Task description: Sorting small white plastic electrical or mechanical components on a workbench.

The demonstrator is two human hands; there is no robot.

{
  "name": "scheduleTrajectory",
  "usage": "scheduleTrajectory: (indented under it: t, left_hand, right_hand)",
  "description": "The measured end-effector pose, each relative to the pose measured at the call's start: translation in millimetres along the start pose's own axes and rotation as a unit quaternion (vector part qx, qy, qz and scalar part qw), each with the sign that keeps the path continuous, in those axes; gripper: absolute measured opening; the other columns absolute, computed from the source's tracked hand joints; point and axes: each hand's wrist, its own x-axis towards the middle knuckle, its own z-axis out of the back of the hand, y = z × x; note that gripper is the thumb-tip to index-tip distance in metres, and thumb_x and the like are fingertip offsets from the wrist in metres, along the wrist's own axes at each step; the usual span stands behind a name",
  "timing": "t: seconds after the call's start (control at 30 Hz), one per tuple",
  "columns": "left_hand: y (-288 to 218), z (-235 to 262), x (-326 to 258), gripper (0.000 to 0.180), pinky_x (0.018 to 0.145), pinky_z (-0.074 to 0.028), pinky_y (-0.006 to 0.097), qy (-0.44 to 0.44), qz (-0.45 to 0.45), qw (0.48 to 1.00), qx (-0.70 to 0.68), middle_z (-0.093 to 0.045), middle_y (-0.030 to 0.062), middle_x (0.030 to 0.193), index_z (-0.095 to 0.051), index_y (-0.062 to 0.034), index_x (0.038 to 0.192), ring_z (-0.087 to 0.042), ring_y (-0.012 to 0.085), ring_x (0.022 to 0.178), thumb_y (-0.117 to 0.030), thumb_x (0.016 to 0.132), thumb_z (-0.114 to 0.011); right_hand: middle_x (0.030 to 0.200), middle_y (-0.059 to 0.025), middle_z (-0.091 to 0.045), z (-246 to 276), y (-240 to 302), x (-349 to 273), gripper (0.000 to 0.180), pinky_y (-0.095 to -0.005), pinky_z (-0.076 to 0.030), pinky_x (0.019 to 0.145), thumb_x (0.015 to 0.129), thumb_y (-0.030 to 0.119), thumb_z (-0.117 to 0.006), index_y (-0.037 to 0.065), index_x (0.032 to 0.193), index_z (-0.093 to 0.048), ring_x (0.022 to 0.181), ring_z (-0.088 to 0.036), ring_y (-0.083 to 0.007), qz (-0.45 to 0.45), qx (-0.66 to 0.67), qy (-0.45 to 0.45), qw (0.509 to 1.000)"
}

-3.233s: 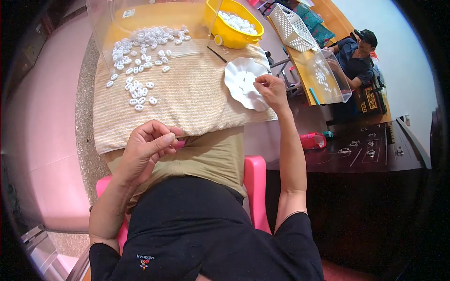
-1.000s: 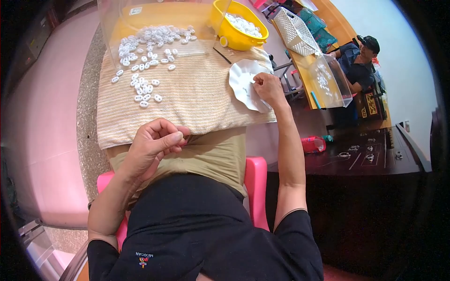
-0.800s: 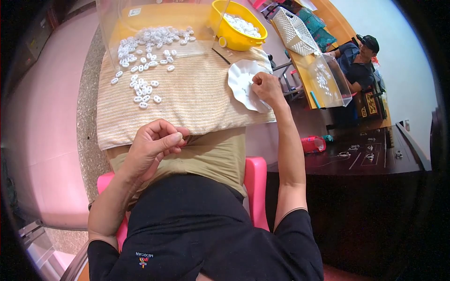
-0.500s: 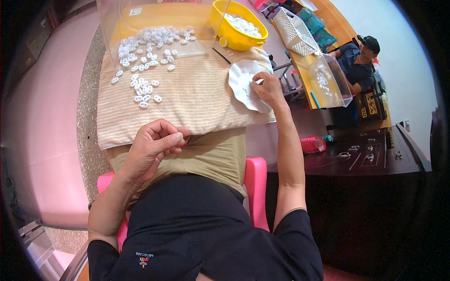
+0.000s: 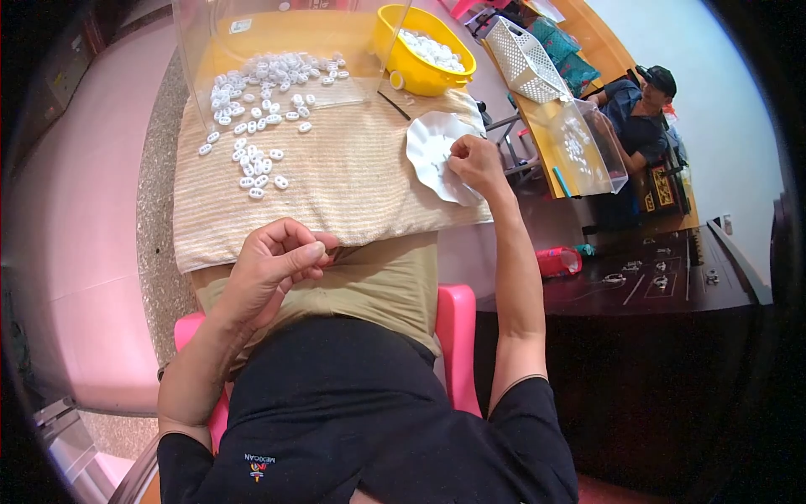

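My left hand (image 5: 281,259) hovers over my lap near the towel's front edge. Its thumb and fingertips are pressed together; anything between them is too small to make out. My right hand (image 5: 478,166) reaches over a white dish with a wavy rim (image 5: 425,141), fingers pinched at its right side. Small thin pieces lie in the dish, and whether the fingertips hold one is hidden. White oval plastic pieces with two holes (image 5: 254,165) lie in a loose group on the striped towel (image 5: 344,181), beyond my left hand. A larger heap of them (image 5: 273,76) spreads farther back.
A clear plastic box (image 5: 357,25) stands open around the heap. Right of it, a yellow tub (image 5: 437,80) holds more white pieces. A thin black stick (image 5: 393,106) lies by the dish. Another person (image 5: 634,109) sits at a table with a white perforated basket (image 5: 525,63).
My right hand has shifted slightly within the dish's right side, still pinched. My left hand stays in almost the same place and pose. The whole view has tilted a little.
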Motion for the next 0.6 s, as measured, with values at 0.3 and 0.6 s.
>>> scheduleTrajectory:
  t: [0.3, 0.6]
  left_hand:
    - [-0.1, -3.5, -1.0, 0.011, 0.071, -0.053, 0.023, -0.017, 0.002, 1.0, 0.01, -0.067, 0.0117, 0.102, -0.061, -0.0051, 0.092, -0.063, 0.0098, 0.081, -0.008, 0.086, -0.069]
    - [-1.5, -2.7, -0.4, 0.011, 0.072, -0.053, 0.022, -0.018, 0.006, 1.0, 0.007, -0.068, 0.0113, 0.102, -0.062, -0.0058, 0.091, -0.064, 0.0091, 0.082, -0.009, 0.085, -0.07]
  right_hand:
    - [0.074, -0.0101, -0.068, 6.8, 25.3, -19.4, 0.009, -0.0266, -0.051, 0.06, 0.075, 0.007, -0.066, 0.002, 0.082, -0.069, 0.064, -0.065, -0.0147, 0.016, 0.11, -0.219, 0.969]
    - [0.084, -0.0135, -0.07, 0.9, -8.1, -17.8, 0.016, -0.0345, -0.053, 0.07, 0.078, 0.017, -0.068, 0.005, 0.088, -0.071, 0.076, -0.069, -0.025, -0.04, 0.027, -0.09, 0.995]
